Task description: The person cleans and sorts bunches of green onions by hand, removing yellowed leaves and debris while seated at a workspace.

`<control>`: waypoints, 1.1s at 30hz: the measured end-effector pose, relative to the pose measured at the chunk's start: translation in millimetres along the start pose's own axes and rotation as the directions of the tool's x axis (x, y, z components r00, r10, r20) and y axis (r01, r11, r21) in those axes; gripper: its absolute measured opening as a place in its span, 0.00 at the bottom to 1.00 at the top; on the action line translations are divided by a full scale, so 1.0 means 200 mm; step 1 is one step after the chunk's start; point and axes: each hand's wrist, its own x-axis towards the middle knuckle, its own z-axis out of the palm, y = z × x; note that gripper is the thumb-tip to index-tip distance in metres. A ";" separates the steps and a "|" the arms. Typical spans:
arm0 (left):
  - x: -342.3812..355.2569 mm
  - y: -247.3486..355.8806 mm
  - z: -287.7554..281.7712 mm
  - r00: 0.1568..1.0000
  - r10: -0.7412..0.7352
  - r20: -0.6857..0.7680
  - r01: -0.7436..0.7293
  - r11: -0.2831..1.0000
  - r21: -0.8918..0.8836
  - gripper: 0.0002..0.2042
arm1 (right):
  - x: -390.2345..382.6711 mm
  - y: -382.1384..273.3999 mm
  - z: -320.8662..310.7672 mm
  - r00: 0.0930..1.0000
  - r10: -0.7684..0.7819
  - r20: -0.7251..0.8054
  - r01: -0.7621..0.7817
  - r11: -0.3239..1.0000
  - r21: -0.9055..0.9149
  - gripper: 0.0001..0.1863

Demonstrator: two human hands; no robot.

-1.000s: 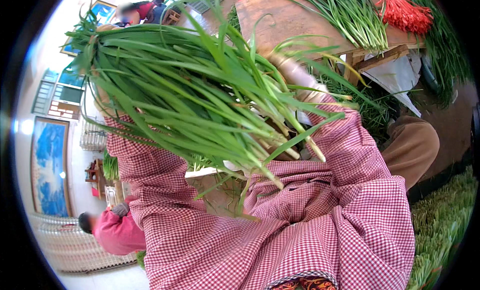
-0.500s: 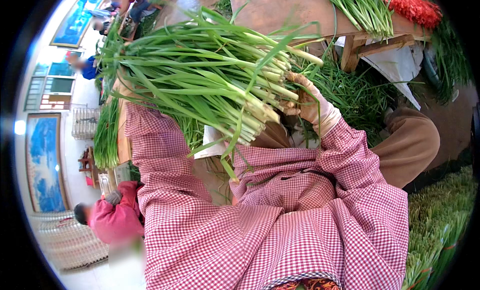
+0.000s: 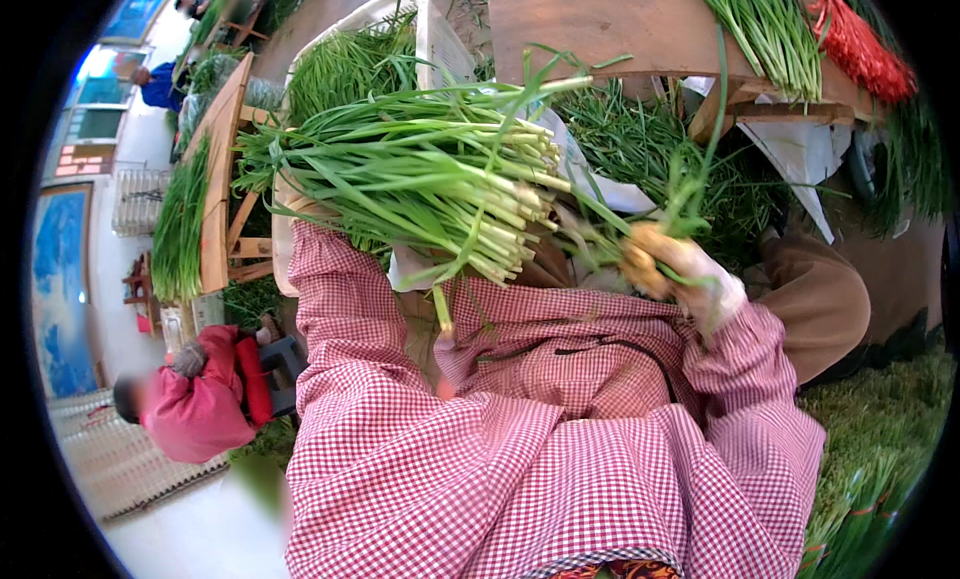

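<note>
A large bunch of green stalks (image 3: 420, 189) with pale cut or root ends lies level across the middle. My left hand is hidden under its leafy left end, at the end of my checked sleeve, and holds it up. Right of the pale ends, my right hand (image 3: 675, 264), with a pale covering over palm and wrist, is blurred and closed on a few loose leaves and stems (image 3: 683, 207). Behind the bunch is a white crate (image 3: 440, 49) of greens, and a white sheet (image 3: 610, 189) lies underneath beside loose leaves.
A wooden board (image 3: 590, 29) at upper right holds laid-out stalks (image 3: 750, 34) and red ties (image 3: 860, 49). At left stands another wooden table (image 3: 225, 129) with greens. A person in pink (image 3: 200, 409) sits at lower left; others work at upper left. Greens (image 3: 870, 479) fill the lower right.
The bunch has come lower, uncovering the crate behind. My right hand has moved from the pale ends out to the right and down, with loose leaves in it.
</note>
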 end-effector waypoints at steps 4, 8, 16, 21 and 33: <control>-0.03 -0.02 -0.05 1.000 0.003 -0.002 -0.003 1.000 0.000 0.14 | -0.31 0.00 -0.01 0.902 -0.339 -0.265 0.399 0.890 0.221 0.15; -0.03 0.05 -0.10 0.999 0.010 0.036 -0.014 0.993 0.118 0.14 | -0.19 -0.16 0.26 0.817 -0.538 -0.206 0.570 0.807 0.152 0.12; -0.02 0.04 0.27 0.976 0.213 0.045 -0.210 0.975 -0.067 0.14 | 0.41 -0.21 0.33 0.866 -0.491 0.095 0.463 0.716 -0.523 0.11; -0.05 0.09 0.11 0.999 0.039 -0.015 -0.041 0.978 -0.203 0.17 | 0.31 -0.13 0.11 0.895 -0.348 0.279 0.198 -0.250 -0.948 0.14; -0.18 0.07 0.16 0.985 0.157 0.073 -0.090 0.825 -0.558 0.08 | 0.06 -0.33 -0.13 0.822 -0.439 -0.363 -0.466 -0.152 -0.872 0.25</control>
